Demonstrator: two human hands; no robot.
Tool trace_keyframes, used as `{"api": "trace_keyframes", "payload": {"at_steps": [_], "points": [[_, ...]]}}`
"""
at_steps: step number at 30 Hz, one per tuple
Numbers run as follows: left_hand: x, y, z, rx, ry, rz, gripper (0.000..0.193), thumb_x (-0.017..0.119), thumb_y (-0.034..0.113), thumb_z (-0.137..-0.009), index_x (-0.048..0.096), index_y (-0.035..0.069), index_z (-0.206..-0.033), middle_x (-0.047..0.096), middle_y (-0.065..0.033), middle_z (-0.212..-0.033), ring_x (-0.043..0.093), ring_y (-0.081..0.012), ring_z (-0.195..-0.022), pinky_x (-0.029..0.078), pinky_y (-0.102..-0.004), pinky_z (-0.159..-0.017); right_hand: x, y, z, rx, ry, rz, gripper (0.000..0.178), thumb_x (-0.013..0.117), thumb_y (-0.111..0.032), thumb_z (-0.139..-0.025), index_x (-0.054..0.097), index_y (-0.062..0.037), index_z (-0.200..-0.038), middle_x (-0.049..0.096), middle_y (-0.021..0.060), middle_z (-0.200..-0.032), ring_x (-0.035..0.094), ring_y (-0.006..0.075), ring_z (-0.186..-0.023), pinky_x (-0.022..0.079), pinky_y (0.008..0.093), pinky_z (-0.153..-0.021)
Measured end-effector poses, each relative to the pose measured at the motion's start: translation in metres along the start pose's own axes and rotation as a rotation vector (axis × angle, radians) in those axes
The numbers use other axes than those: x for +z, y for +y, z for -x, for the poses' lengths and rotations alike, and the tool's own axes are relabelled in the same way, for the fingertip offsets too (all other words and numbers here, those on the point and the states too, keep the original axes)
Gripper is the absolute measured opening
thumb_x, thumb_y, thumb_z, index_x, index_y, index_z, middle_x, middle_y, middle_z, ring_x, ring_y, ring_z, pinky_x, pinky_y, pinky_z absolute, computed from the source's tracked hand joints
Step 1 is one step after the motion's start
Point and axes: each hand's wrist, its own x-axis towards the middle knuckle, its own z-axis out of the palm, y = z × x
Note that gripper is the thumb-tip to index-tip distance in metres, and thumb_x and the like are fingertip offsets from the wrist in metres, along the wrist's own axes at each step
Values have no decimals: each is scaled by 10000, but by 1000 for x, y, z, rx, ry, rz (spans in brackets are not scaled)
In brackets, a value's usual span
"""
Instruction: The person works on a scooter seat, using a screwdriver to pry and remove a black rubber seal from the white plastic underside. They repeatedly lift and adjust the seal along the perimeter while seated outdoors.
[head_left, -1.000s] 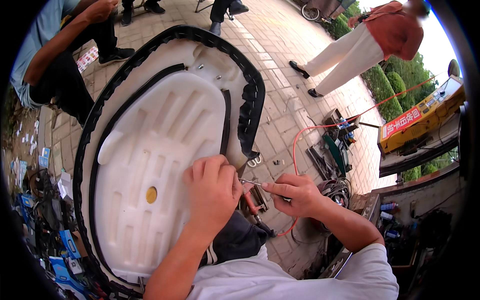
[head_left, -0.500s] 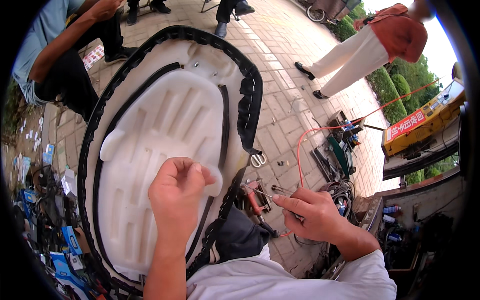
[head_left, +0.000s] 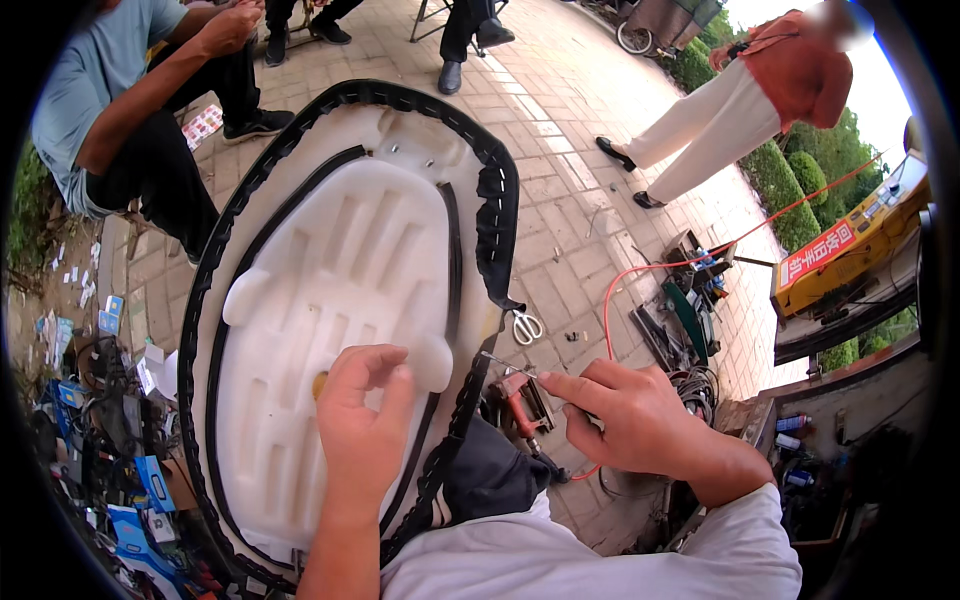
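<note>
In front of me lies an upturned scooter seat with a white plastic base (head_left: 330, 230). Its black cover (head_left: 497, 200) is folded over the rim, with a row of staples along it; at the right the edge hangs loose. Over the lower right of the base is my left hand (head_left: 365, 410), thumb and fingers apart, nothing visible between them. My right hand (head_left: 625, 415) grips a thin metal pick-like tool (head_left: 508, 364), index finger stretched along it. The tool's tip points at the cover's right edge; whether it touches cannot be told.
Scissors (head_left: 524, 327) and a red air tool (head_left: 522, 408) lie right of the seat. An orange hose (head_left: 610, 300) runs past a toolbox (head_left: 690, 290) to a yellow cabinet (head_left: 840, 240). Clutter (head_left: 100, 420) covers the left ground. People sit at the upper left; one stands upper right.
My left thumb and fingers have parted from a pinch, and that hand sits slightly lower. The right hand keeps its tool, now a little lower and farther right. The whole view has shifted slightly.
</note>
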Motion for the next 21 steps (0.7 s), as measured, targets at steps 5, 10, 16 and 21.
{"api": "trace_keyframes", "payload": {"at_steps": [5, 10, 16, 21], "points": [[-2, 1, 5, 246, -60, -380, 369, 718, 42, -813, 644, -22, -1168, 623, -102, -1173, 586, -217, -1094, 463, -350, -973, 3, 4, 3, 159, -52, -223, 459, 700, -71, -825, 623, -84, -1277, 677, 98, -865, 669, 316, -639, 532, 401, -532], [-32, 30, 24, 262, 16, -449, 462, 716, 27, -788, 618, -33, -1236, 586, -179, -1289, 559, -307, -1221, 432, -399, -1059, 34, 30, 0, 259, 280, -499, 410, 702, -100, -896, 583, -22, -1280, 694, 181, -1029, 706, 291, -849, 563, 383, -706], [-193, 43, 8, 77, 405, -702, 557, 624, 139, -980, 444, -26, -1481, 495, -189, -1484, 458, -310, -1375, 304, -427, -1185, 119, 49, -28, 764, 24, -1350, 352, 782, -276, -908, 597, -10, -1048, 637, 71, -954, 616, 134, -840, 525, 291, -686], [-210, 24, 18, -97, 200, -621, 693, 682, 205, -958, 366, -50, -1519, 472, -221, -1495, 498, -304, -1337, 360, -396, -1144, 140, 27, -48, 600, 249, -1472, 491, 833, -408, -860, 581, -17, -1019, 616, 43, -976, 594, 109, -924, 503, 278, -819]]}}
